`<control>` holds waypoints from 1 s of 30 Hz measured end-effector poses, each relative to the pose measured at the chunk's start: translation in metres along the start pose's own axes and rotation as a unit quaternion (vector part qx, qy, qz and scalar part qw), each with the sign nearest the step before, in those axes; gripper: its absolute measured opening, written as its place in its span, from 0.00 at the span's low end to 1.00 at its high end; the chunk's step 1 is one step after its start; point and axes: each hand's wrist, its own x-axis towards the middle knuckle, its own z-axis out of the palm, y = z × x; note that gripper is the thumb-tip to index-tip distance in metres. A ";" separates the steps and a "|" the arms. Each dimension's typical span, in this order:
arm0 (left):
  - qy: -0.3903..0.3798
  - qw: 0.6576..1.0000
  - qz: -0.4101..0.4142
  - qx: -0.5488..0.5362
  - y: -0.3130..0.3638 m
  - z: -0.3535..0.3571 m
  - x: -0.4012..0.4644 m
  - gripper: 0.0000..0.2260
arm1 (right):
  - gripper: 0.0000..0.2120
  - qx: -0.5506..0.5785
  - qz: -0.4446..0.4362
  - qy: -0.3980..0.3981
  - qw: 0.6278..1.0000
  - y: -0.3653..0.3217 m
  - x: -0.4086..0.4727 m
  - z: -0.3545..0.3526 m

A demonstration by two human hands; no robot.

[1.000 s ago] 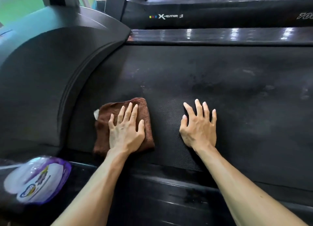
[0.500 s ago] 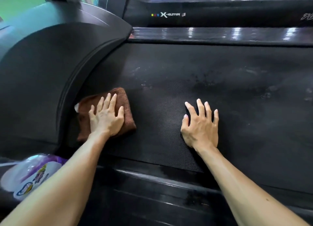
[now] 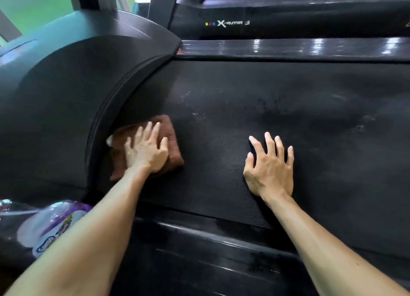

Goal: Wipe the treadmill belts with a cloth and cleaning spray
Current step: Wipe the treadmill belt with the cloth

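Spanning most of the view: black treadmill belt (image 3: 288, 122), textured, dusty smudges at its middle, curved motor hood (image 3: 66, 109) at left. Pressing flat on the belt, fingers spread, holding nothing: right hand (image 3: 269, 169). Lying folded against the hood's edge: brown cloth (image 3: 170, 140), left hand (image 3: 145, 150) flat on top, fingers extended. Lying at lower left, partly behind the forearm: purple-and-white cleaning spray bottle (image 3: 48, 229).
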 end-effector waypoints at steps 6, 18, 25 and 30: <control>0.045 0.995 -0.084 -0.021 -0.025 0.010 -0.056 0.28 | 0.25 0.004 -0.001 0.017 1.000 -0.002 -0.001 0.000; 0.026 0.996 0.076 -0.026 0.112 0.035 -0.115 0.32 | 0.26 -0.002 -0.001 0.005 1.000 -0.003 -0.001 -0.003; 0.026 0.993 0.114 -0.027 0.091 0.027 -0.096 0.29 | 0.26 0.010 -0.003 0.002 1.000 -0.002 0.000 -0.003; 0.030 0.992 0.122 -0.005 0.077 0.030 -0.127 0.33 | 0.26 0.010 -0.001 0.002 1.000 -0.001 0.000 -0.003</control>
